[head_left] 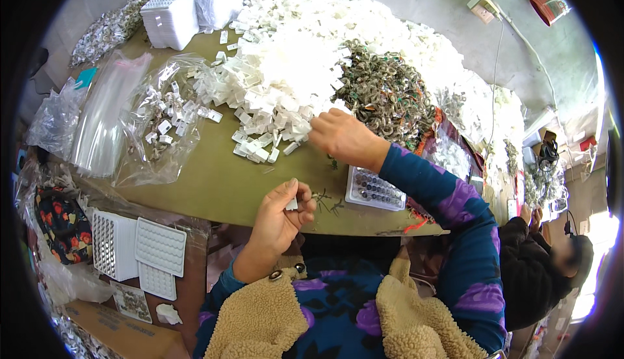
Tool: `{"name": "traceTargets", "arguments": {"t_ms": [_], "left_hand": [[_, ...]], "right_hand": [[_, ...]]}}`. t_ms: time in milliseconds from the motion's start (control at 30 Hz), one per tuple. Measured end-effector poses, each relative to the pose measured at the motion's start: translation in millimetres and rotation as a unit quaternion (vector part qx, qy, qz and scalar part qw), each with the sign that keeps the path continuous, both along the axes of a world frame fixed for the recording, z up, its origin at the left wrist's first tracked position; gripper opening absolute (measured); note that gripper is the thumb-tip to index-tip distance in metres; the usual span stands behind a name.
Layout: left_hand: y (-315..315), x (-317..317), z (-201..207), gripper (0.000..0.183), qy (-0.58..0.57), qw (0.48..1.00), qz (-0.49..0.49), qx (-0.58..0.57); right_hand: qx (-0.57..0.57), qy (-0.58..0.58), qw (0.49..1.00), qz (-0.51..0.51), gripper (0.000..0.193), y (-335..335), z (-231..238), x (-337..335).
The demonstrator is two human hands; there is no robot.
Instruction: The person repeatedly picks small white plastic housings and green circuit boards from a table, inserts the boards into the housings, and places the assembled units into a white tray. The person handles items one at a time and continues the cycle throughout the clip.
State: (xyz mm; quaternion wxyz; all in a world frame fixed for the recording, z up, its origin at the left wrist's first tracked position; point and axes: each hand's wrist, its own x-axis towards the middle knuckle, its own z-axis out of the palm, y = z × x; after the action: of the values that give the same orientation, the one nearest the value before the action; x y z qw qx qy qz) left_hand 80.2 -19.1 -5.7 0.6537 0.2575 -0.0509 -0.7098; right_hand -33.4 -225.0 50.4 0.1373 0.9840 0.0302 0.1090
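My left hand is closed in a pinch around a small white plastic piece, held above the table's near edge. My right hand reaches across to the front of a big heap of small white pieces. Its fingers curl downward, and its fingertips and anything in them are hidden. Just beyond that hand lies a pile of greyish metallic rings mixed with green and orange bits. Under my right forearm sits a white tray with rows of dark round items. A few dark thin sprigs lie between my hands.
A clear bag of white pieces and flat plastic sleeves lie to the left. Stacked white trays stand at the back left. Lower left are more moulded trays and a cardboard box. Another person sits at right.
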Motion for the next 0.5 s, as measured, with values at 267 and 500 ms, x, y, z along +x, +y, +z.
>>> {"name": "traceTargets", "arguments": {"t_ms": [267,500], "left_hand": [[-27.6,1.8,-4.4,0.03,0.039,0.999,-0.008,-0.002],[-18.0,15.0,-9.8,0.027,-0.037,0.998,0.025,-0.05]], "right_hand": [[0.489,0.025,0.872,-0.025,0.017,36.8,19.9,-27.2],[0.441,0.018,0.896,-0.033,0.012,7.5,39.5,-37.0]]}}
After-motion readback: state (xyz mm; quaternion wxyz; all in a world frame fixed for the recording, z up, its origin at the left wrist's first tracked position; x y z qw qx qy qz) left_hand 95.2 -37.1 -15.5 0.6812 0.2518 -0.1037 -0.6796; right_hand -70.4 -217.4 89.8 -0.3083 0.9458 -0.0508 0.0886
